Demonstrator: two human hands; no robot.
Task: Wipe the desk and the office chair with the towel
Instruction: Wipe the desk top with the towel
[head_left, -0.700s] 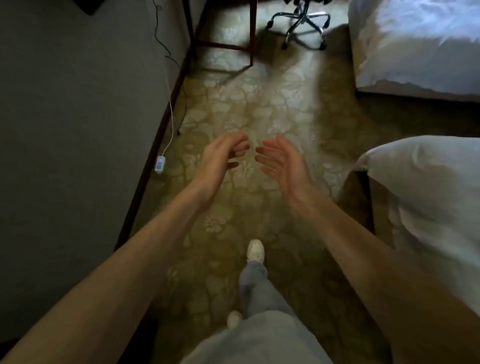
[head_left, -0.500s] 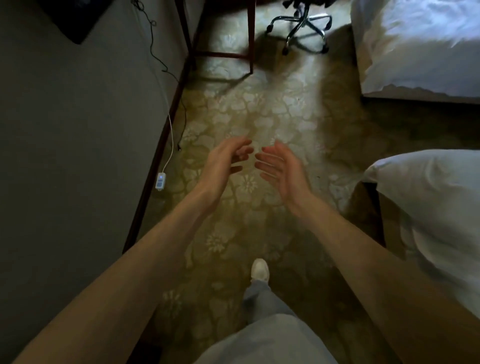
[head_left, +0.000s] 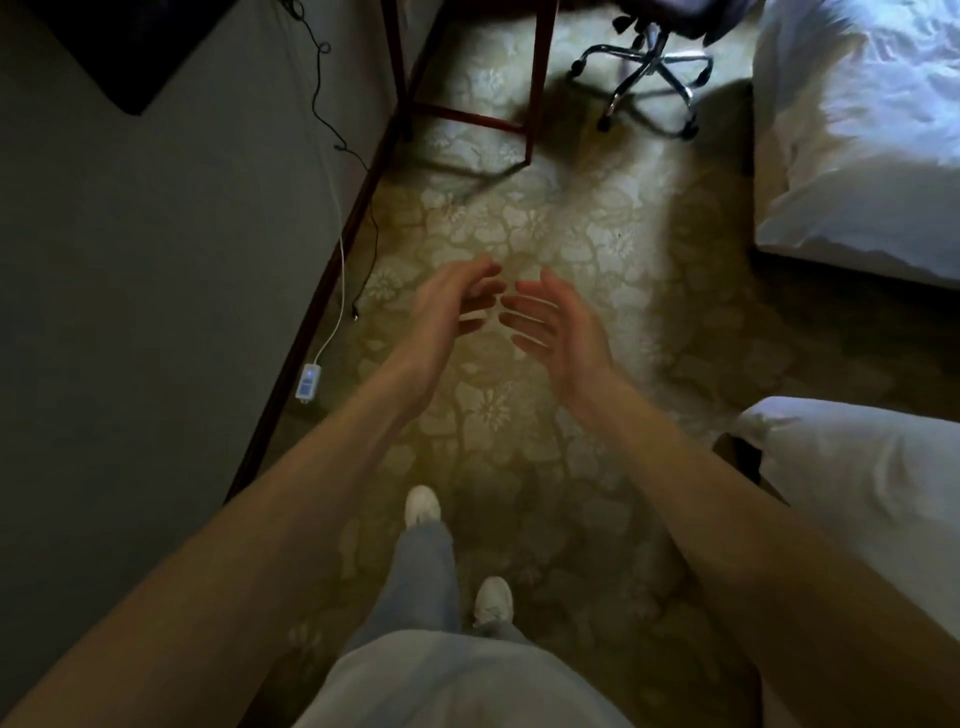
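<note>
My left hand (head_left: 447, 306) and my right hand (head_left: 556, 327) are stretched out in front of me over the patterned carpet, palms turned toward each other, fingers relaxed and holding nothing. Far ahead stand the dark red legs of the desk (head_left: 535, 88) against the left wall. To its right is the chrome star base of the office chair (head_left: 647, 78) on castors; its seat is cut off by the top edge. No towel is in view.
A grey wall (head_left: 156, 312) runs along the left with a dark baseboard, cables and a small white switch box (head_left: 308, 383) on the floor. White bedding (head_left: 857, 130) lies at the upper right, and a second white bed corner (head_left: 857, 493) at the right. My feet (head_left: 422, 505) stand on the carpet.
I have stepped forward along the carpet; the desk legs and chair base are nearer and lower in view. Both hands stay raised, empty and facing each other.
</note>
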